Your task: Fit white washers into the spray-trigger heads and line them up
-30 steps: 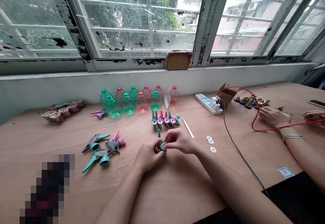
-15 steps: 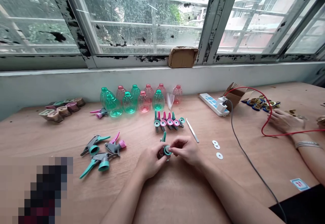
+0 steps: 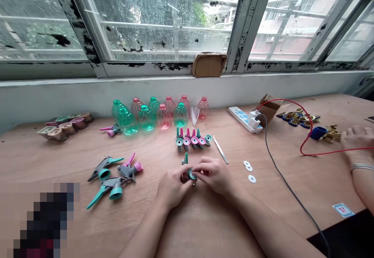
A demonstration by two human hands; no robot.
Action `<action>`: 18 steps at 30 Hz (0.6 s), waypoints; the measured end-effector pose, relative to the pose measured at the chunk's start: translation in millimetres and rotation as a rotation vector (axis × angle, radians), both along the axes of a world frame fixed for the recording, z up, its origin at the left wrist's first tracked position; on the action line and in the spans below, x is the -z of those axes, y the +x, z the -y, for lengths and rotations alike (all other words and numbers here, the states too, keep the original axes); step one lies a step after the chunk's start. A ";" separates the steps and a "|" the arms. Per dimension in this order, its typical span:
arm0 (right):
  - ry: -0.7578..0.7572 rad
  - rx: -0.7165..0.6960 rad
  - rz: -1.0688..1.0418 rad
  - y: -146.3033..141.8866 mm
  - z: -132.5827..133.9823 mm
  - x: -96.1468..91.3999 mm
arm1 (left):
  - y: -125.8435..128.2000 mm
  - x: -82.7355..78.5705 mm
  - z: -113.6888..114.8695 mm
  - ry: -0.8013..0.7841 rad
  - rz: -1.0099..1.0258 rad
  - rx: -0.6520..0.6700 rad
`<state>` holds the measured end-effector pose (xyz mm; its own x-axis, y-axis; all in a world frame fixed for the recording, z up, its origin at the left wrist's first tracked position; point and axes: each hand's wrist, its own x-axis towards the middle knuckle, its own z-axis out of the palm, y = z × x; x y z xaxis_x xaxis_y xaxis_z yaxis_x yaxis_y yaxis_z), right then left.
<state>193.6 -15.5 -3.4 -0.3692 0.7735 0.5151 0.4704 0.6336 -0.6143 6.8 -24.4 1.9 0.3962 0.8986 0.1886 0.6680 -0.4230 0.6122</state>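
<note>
My left hand is closed around a spray trigger head with a green lever, its collar turned up toward me. My right hand pinches at the collar mouth, where a pale washer shows partly; the fingertips cover the rest. Beyond them, several green and pink trigger heads stand in a row with white washers in their collars. Tweezers lie right of the row. Loose white washers rest to the right of my right hand. More trigger heads lie at left.
Green and pink clear bottles stand along the wall. A power strip with a red cable and a grey cable lies at right. Another person's hand is near gold and blue parts. Small containers sit at far left.
My right fingertips have pressed further into the collar, covering more of the washer. The other person's hand has moved right, uncovering a blue part. The view has shifted slightly.
</note>
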 end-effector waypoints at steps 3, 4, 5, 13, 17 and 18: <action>0.016 -0.007 0.049 1.0 1.3 -0.1 | 0.3 2.3 0.3 -0.008 0.020 -0.019; 0.015 -0.008 0.061 1.8 1.6 0.3 | 0.3 2.8 0.4 -0.014 0.026 -0.020; 0.012 -0.006 0.070 2.8 1.8 0.7 | 0.4 3.1 0.4 -0.020 0.030 -0.019; -0.026 0.014 0.099 5.6 1.1 0.0 | 3.1 1.9 -0.2 -0.011 0.019 -0.042; -0.029 0.027 0.070 5.0 -0.8 1.3 | 4.3 1.5 0.4 -0.011 0.031 -0.045; -0.034 0.028 0.059 5.6 -1.8 2.2 | 4.6 1.4 0.6 -0.013 0.035 -0.043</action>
